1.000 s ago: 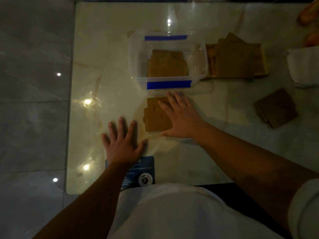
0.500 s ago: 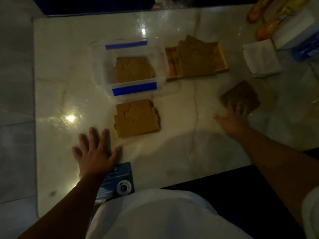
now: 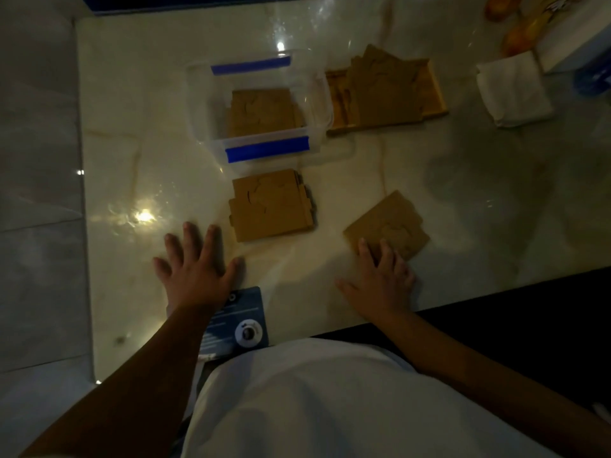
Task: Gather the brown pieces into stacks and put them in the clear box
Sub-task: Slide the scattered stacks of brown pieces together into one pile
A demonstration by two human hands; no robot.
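Head view, right hand (image 3: 380,279) fingers spread flat on brown stack's (image 3: 386,226) near edge, left hand (image 3: 198,269) splayed, empty

Bare surface (image 3: 158,133) lies open left of the clear box (image 3: 317,94) — a hand could pass there freely. A brown stack (image 3: 271,206) sits just in front of the box; a wooden tray (image 3: 436,94) crowds its right wall — the box's top is open.
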